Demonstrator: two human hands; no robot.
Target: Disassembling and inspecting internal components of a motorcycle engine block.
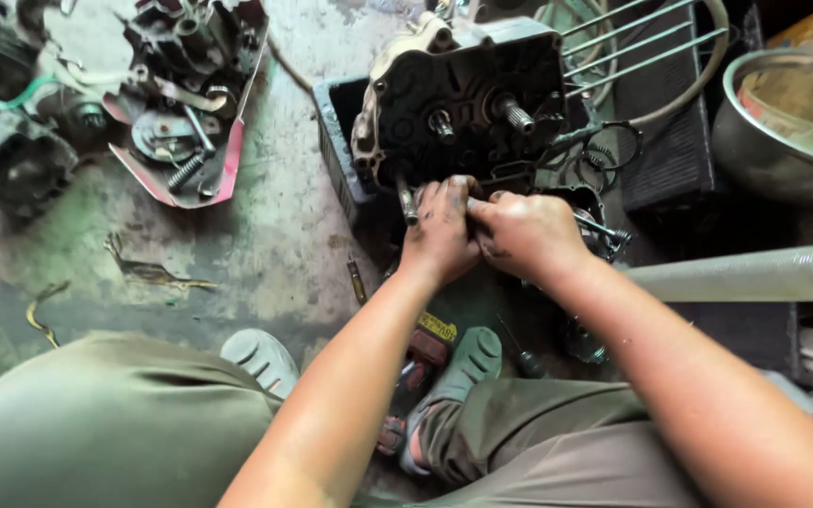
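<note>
Starting at my left, the red tray (225, 174) of springs and parts sits well apart across bare concrete floor (279, 212). My left hand (441, 230) curls shut around something I cannot make out, knuckles touching my closed right hand (529, 235), both against the lower edge of the black engine case (468, 99). A pale pipe (755, 273) crowds my right forearm.

Part under hands (486, 230) hidden.

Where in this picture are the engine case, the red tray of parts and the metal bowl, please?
engine case (468, 103): head view, on its dark open face.
red tray of parts (228, 169): head view, on its red right rim.
metal bowl (755, 150): head view, on its outer wall.
</note>
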